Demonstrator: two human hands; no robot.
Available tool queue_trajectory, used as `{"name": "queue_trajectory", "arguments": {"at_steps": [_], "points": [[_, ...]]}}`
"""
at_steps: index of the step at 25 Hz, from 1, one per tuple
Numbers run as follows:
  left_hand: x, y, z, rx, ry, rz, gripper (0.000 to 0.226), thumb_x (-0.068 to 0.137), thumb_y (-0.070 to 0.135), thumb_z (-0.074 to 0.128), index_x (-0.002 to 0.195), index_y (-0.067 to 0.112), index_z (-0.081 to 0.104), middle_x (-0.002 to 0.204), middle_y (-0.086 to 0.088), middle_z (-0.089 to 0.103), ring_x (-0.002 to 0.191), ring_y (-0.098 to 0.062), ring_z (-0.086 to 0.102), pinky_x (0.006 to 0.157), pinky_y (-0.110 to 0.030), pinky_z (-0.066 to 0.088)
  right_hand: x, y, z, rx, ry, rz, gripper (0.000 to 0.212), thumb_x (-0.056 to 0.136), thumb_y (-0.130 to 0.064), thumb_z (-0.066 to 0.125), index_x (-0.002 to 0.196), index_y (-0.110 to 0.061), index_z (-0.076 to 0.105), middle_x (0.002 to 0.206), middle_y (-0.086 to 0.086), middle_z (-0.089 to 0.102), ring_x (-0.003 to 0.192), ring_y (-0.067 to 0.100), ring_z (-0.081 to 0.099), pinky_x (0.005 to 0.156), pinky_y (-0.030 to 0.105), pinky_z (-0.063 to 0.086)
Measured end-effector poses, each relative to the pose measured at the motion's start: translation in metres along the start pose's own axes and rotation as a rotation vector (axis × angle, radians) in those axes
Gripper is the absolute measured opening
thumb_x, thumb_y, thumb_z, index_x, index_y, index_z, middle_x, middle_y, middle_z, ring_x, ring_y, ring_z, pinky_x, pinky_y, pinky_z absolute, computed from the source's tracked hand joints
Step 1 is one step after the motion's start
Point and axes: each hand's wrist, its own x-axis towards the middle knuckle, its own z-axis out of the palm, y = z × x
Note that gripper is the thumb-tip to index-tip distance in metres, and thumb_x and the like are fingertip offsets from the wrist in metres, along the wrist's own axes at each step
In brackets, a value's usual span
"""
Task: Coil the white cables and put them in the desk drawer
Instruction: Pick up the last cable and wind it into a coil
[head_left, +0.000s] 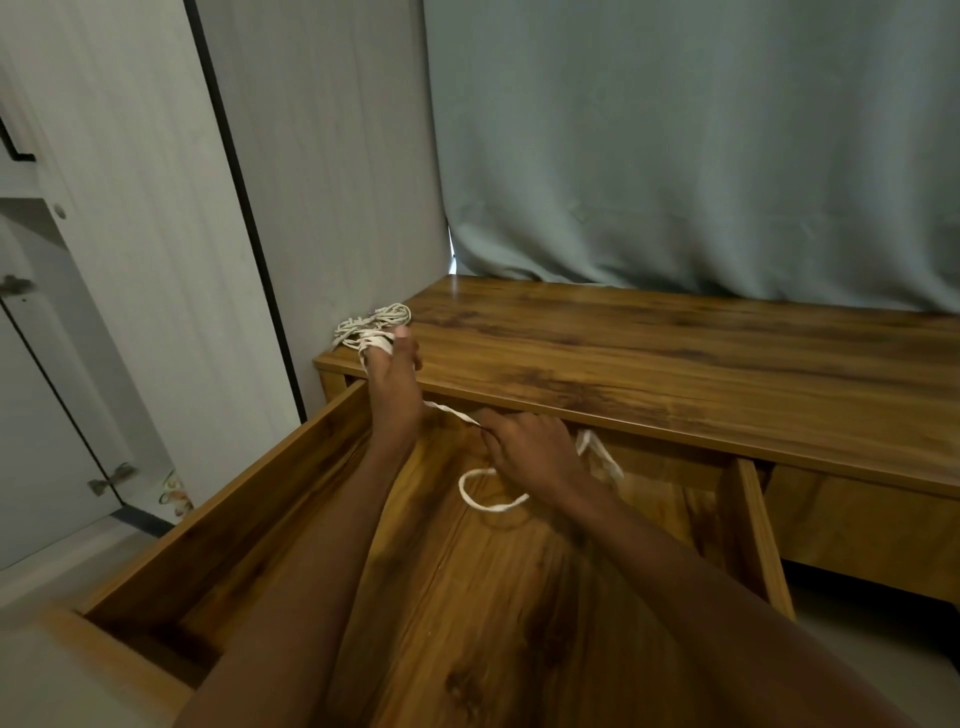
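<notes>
Head view | left hand (393, 387) grip wound with white cable (375, 332) | right hand (524, 446) pinches strand at 4 o'clock, over open drawer (228, 486) | slack runs 10-to-4 below worktop (675, 358) edge.

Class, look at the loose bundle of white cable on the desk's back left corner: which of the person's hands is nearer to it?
Left. The left hand reaches up to the cable bundle, fingers wrapped in its strands. The right hand is lower, over the open drawer, pinching a trailing strand.
</notes>
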Motion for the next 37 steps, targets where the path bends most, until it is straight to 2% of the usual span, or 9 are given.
{"name": "queue_trajectory", "arguments": {"at_steps": [5,9,14,17,20,24,28,32,37], "points": [[0.005,-0.021,-0.005,0.867,-0.284,0.362,0.036,0.106,0.035,0.036,0.080,0.014,0.050,0.068,0.002,0.046,0.065,-0.013,0.052,0.059,-0.031,0.036,0.006,0.010,-0.013,0.033,0.016,0.069,0.022,0.098,-0.033,0.050,0.115,-0.028,0.062,0.096,0.007,0.074,0.085,0.035,0.069,0.064,0.039,0.050],[0.007,-0.029,-0.006,1.079,-0.559,0.409,0.046,0.106,0.038,0.034,0.084,0.005,0.058,0.086,-0.011,0.061,0.089,-0.029,0.060,0.072,-0.032,0.035,0.006,0.027,-0.025,-0.038,0.121,0.122,0.022,0.098,-0.039,0.055,0.112,-0.027,0.067,0.094,0.003,0.075,0.081,0.030,0.071,0.063,0.038,0.052],[-0.011,-0.004,0.006,0.783,-1.017,-0.139,0.074,0.093,0.073,0.035,0.060,0.013,0.063,0.051,0.000,0.053,0.048,-0.014,0.049,0.060,-0.030,0.043,0.003,0.047,-0.030,-0.082,0.090,0.181,0.032,0.099,-0.049,0.047,0.118,-0.030,0.065,0.094,0.002,0.075,0.080,0.028,0.071,0.058,0.033,0.043],[-0.013,0.001,0.002,0.380,-1.250,-0.361,0.046,0.094,0.045,0.059,0.060,0.015,0.049,0.045,-0.001,0.036,0.042,-0.014,0.033,0.048,-0.028,0.033,0.001,0.054,-0.038,-0.089,0.044,0.241,0.039,0.098,-0.055,0.046,0.129,-0.039,0.063,0.097,0.005,0.076,0.086,0.030,0.071,0.061,0.033,0.040],[-0.012,-0.001,0.003,-0.041,-1.339,-0.502,0.040,0.099,0.028,0.048,0.061,0.016,0.042,0.043,0.004,0.031,0.041,-0.011,0.030,0.045,-0.030,0.026,0.001,0.056,-0.034,-0.025,0.039,0.287,0.036,0.099,-0.052,0.047,0.129,-0.040,0.064,0.102,0.008,0.076,0.091,0.033,0.071,0.066,0.035,0.043],[-0.015,-0.002,0.008,-0.494,-1.265,-0.652,0.041,0.104,0.027,0.038,0.065,0.015,0.043,0.044,0.004,0.033,0.043,-0.012,0.037,0.045,-0.027,0.033,-0.004,0.040,-0.009,0.094,-0.031,0.261,0.053,0.096,-0.062,0.031,0.120,-0.031,0.067,0.106,0.008,0.075,0.095,0.034,0.069,0.073,0.039,0.049],[-0.012,-0.001,0.010,-0.721,-0.992,-0.589,0.037,0.104,0.031,0.035,0.073,0.015,0.046,0.052,0.002,0.038,0.053,-0.014,0.041,0.055,-0.029,0.039,0.000,0.013,0.004,0.276,-0.067,0.261,0.066,0.091,-0.064,0.019,0.125,-0.023,0.059,0.107,0.012,0.073,0.095,0.037,0.068,0.074,0.043,0.053],[-0.010,-0.001,0.013,-0.882,-0.550,-0.447,0.028,0.103,0.029,0.042,0.083,0.014,0.055,0.063,0.000,0.048,0.064,-0.015,0.048,0.072,-0.030,0.042,-0.005,0.002,0.014,0.444,-0.156,0.197,0.032,0.101,-0.043,0.039,0.125,-0.028,0.054,0.106,0.002,0.072,0.094,0.027,0.069,0.081,0.042,0.055],[0.008,-0.009,0.005,-0.328,-0.119,-0.233,0.025,0.105,0.030,0.044,0.090,0.013,0.054,0.074,-0.004,0.051,0.065,-0.011,0.050,0.066,-0.026,0.044,-0.001,-0.014,0.000,0.286,-0.135,0.034,0.022,0.102,-0.033,0.045,0.115,-0.033,0.063,0.103,0.001,0.074,0.094,0.029,0.068,0.070,0.037,0.049]]}}
